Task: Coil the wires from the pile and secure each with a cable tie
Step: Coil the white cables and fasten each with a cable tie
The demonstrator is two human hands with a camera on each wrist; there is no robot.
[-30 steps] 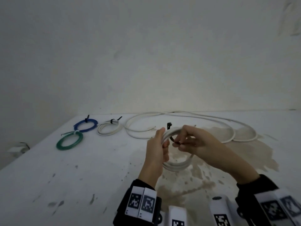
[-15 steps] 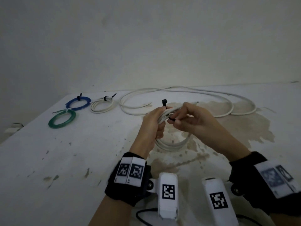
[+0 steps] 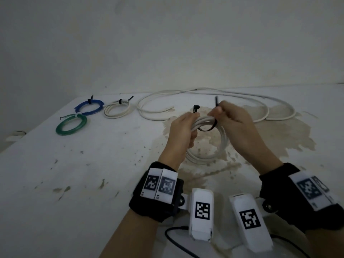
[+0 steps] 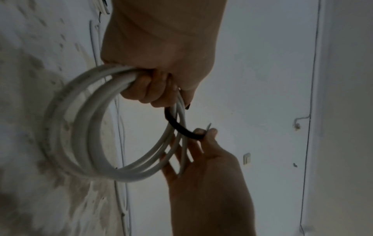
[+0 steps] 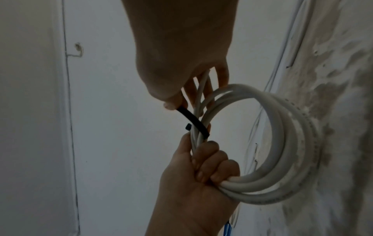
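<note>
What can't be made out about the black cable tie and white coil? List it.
- Black plastic cable tie: head view, right hand hides its tail's pinched stretch.
- Tie's head: left wrist view, left hand covers it.
- White coiled wire: right wrist view, left hand's grip hides its ends.

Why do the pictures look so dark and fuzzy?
Head view: dim, even light, fairly sharp; the wall bends at the edges from the wide lens. Left wrist view: dark and grainy; the white coil is smeared by motion, and the left hand is close and soft. Right wrist view: also dim, the right hand in shadow, the black tie clearer than the coil.
</note>
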